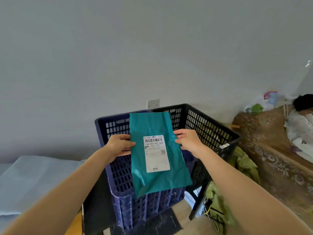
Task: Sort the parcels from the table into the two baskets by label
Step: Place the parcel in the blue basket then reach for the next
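Your left hand (121, 145) grips the teal plastic mailer parcel (152, 122) over the blue slotted plastic basket (118, 175), white label (156, 158) facing you. Your right hand (188, 141) grips its other edge. The black slotted plastic basket (203, 122) stands right. This parcel isn't sorted yet; I can't see what's left.

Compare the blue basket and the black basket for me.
The blue basket is dark blue plastic; the black basket is black. The blue basket stands on the left, the black basket on the right, side by side. The black basket carries a white sticker on its near rim; none shows on the blue basket. Both are perforated, open-topped crates.
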`<state>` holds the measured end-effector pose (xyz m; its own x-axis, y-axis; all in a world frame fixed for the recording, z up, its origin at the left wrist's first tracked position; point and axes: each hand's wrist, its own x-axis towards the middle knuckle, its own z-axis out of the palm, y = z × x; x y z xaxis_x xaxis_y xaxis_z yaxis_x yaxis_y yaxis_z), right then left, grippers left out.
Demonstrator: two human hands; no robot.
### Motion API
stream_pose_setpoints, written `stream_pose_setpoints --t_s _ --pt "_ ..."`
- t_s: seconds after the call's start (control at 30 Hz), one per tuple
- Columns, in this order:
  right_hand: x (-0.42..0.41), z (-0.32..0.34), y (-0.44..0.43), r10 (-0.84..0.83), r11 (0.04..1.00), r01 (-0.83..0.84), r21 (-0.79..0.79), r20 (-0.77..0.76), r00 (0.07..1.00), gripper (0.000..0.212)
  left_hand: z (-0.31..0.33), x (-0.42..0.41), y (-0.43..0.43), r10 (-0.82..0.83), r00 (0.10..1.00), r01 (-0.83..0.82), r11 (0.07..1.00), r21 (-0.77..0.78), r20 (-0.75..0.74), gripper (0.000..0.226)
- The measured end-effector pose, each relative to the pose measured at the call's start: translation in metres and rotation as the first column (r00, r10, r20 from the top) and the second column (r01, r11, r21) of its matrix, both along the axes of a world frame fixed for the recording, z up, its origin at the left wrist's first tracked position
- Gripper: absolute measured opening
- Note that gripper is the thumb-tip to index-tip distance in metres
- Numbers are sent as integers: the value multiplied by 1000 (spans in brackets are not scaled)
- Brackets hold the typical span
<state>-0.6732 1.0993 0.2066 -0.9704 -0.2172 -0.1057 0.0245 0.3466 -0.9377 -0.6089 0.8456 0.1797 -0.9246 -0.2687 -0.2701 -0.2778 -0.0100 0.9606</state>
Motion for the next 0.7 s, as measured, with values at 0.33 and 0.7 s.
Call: stream_pose_setpoints --t_s 0.33,0.7 --pt "-109 -39 -36 203 974 -198 106 -39 978 35 -13 -59 -1 287 951 -274 954 -122 111 44" --pt "-183 -118 -108 278 931 -277 236 31 960 28 -79 -126 -47 403 854 -343 912 -226 330 34"
